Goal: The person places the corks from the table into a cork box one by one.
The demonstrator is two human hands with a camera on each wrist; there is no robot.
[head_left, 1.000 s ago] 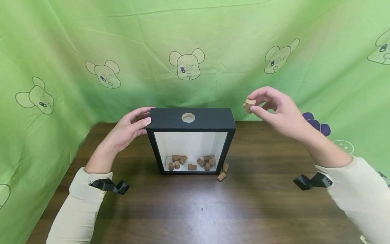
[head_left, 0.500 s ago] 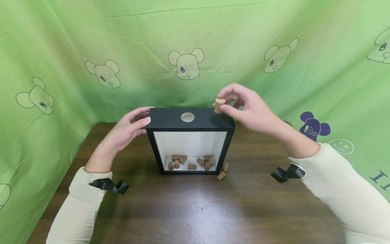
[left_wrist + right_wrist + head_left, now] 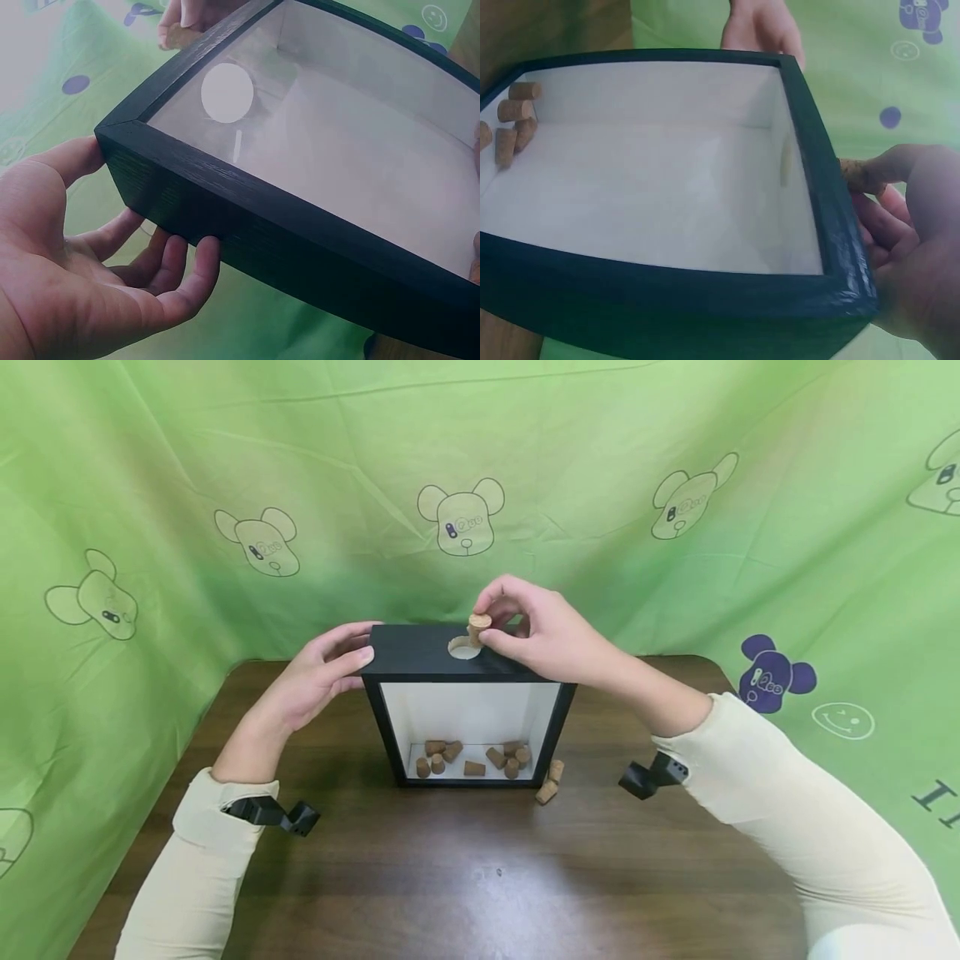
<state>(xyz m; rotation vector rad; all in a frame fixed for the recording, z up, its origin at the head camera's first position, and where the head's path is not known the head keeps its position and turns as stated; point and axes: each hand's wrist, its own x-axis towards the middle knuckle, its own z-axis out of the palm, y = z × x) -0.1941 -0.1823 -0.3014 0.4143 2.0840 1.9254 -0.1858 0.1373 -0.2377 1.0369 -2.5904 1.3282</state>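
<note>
A black shadow box with a clear front and white interior stands upright on the table. Its top has a round hole. Pinched between thumb and fingers of my right hand is a cork stopper, upright at the right edge of that hole. The right wrist view also shows this cork beside the frame. My left hand grips the box's upper left corner; in the left wrist view its thumb and fingers touch the frame. Several corks lie inside on the box floor.
Two loose corks lie on the brown wooden table, against the box's lower right corner. A green cloth printed with bear heads hangs behind and at both sides.
My right hand has carried the cork leftward, from right of the box to the hole in its top. My left hand stays at the box corner.
</note>
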